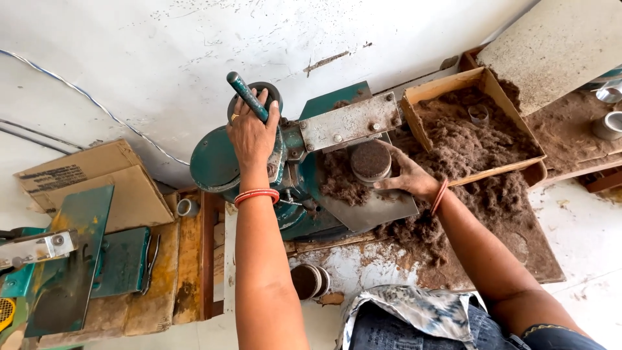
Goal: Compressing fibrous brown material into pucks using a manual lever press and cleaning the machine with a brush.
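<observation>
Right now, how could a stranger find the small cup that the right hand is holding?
Find the green press machine in the middle. On its grey metal plate, the right hand grips a small round metal cup. Unlike the empty cups in the cardboard box, it is packed full with dark brown powder.

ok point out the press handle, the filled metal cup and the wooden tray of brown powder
press handle (248, 97), head view, on the green bar above the left hand's fingers
filled metal cup (370, 161), head view, on its dark packed top
wooden tray (440, 87), head view, on its far rim
</observation>
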